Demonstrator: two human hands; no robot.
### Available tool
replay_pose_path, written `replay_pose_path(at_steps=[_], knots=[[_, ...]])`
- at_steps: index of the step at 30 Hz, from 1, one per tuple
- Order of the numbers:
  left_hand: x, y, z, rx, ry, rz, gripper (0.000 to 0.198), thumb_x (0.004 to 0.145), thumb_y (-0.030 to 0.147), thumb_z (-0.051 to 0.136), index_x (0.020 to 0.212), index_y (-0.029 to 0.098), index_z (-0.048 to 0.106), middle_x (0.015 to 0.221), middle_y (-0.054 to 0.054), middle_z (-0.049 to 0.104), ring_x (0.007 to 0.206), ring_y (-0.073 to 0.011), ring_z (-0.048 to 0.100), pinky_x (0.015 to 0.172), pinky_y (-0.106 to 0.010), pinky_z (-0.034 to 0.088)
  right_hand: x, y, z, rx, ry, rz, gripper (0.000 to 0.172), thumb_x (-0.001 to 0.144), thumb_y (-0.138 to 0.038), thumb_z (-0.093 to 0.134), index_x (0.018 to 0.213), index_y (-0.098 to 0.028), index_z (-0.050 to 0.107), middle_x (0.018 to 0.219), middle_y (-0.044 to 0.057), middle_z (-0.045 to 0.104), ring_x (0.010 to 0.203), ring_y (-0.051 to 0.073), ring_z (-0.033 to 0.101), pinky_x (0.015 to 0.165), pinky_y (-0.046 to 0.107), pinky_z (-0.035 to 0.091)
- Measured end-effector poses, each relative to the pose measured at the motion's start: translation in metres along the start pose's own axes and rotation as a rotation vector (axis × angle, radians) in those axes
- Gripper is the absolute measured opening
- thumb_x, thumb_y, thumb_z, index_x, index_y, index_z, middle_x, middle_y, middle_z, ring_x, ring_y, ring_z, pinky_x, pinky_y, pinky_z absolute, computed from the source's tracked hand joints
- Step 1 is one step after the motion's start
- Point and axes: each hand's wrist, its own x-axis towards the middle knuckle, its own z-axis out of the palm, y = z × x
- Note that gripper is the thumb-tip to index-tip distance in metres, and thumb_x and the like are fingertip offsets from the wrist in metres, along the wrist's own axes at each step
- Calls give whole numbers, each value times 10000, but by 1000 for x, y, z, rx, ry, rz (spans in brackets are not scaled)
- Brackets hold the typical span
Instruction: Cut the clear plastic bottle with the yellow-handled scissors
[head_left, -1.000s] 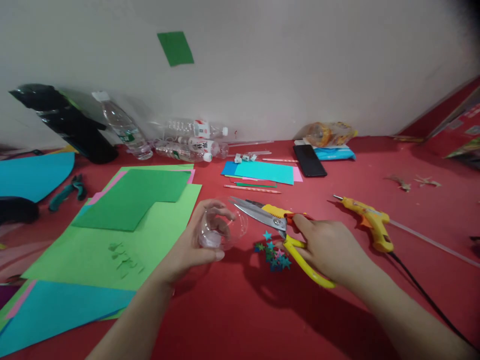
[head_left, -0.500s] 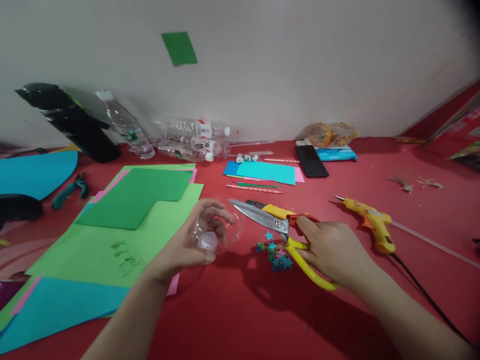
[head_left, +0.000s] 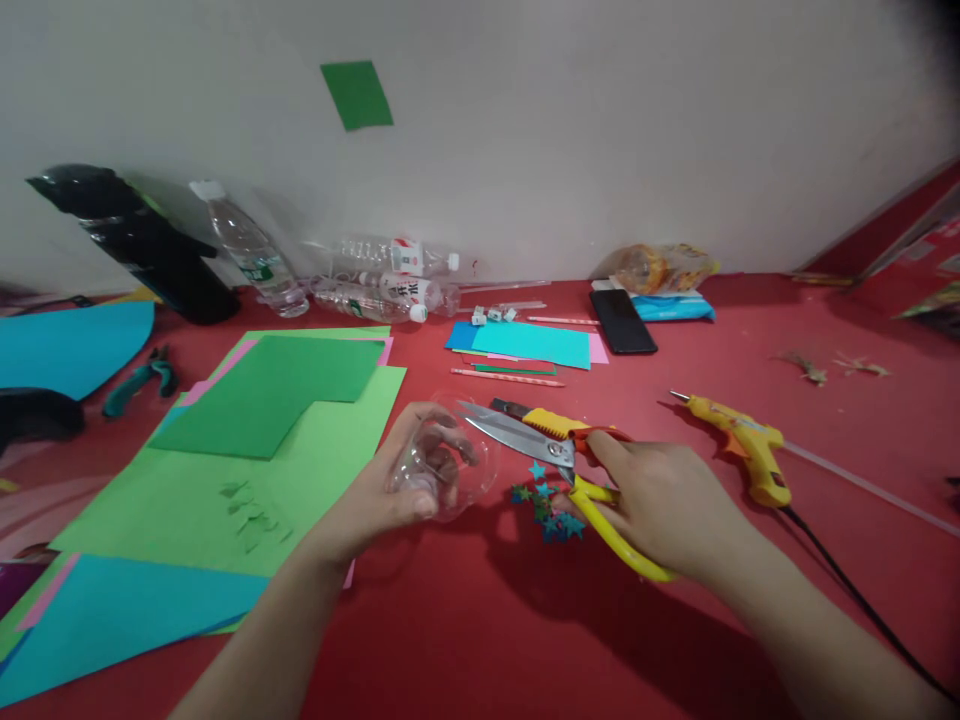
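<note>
My left hand (head_left: 381, 492) is curled around a clear plastic bottle piece (head_left: 478, 482), which looks cut, its open rim turned right. A pair of scissors (head_left: 521, 432) with steel blades and red and yellow handles is gripped by my right hand (head_left: 664, 500). The blades look nearly closed, their tip at the rim of the plastic piece; whether they touch it I cannot tell. Below the blades lie several small paper stars (head_left: 551, 510) in blue and green. Behind the scissors, a yellow utility knife (head_left: 551, 422) is partly covered.
Coloured paper sheets (head_left: 330, 480) spread across the left, with pliers (head_left: 142, 385) beside them. Along the wall are a black flask (head_left: 157, 250), an upright bottle (head_left: 255, 255) and lying bottles (head_left: 367, 300). A phone (head_left: 624, 322) and a corded yellow glue gun (head_left: 739, 440) are on the right.
The bottle piece has turned slightly in my left hand, its rim now facing more toward me. The scissors have shifted slightly left and down, staying at the rim.
</note>
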Motion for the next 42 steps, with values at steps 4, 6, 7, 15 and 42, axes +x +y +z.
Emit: replay_pose_path(at_steps=[4, 6, 7, 15, 42], knots=[[0, 2, 4, -14, 17, -8, 638, 703, 579, 735, 1172, 275, 428, 1076, -74, 590, 701, -125, 539, 594, -259, 414, 0, 1, 3, -22, -3, 8, 632, 978, -653, 192, 795, -179, 568, 529, 78, 659, 439, 233, 614, 468, 284, 167], [0, 3, 5, -27, 25, -4, 626, 706, 571, 735, 1166, 272, 434, 1069, -74, 594, 705, -123, 528, 596, -257, 411, 0, 2, 5, -26, 17, 5, 630, 990, -628, 172, 799, -180, 571, 506, 69, 643, 417, 226, 597, 471, 286, 155], [0, 3, 5, -34, 27, 0, 621, 705, 569, 736, 1160, 268, 439, 1060, -73, 597, 704, -121, 521, 597, -255, 410, 0, 2, 6, -26, 27, 1, 622, 994, -619, 175, 802, -180, 573, 503, 65, 639, 412, 222, 590, 473, 287, 153], [-1, 2, 3, -70, 1, -3, 632, 699, 568, 736, 1172, 271, 438, 1075, -80, 594, 702, -124, 515, 594, -257, 400, -2, 4, 11, -37, 46, -15, 583, 992, -619, 241, 786, -183, 570, 494, 54, 632, 406, 208, 579, 473, 294, 166], [2, -4, 13, -439, 364, -170, 351, 759, 454, 725, 964, 175, 666, 899, -81, 736, 792, -204, 693, 734, -313, 536, 12, 2, 17, 105, -209, 318, 386, 939, -551, 481, 860, -194, 605, 630, 66, 698, 543, 240, 658, 463, 271, 215]])
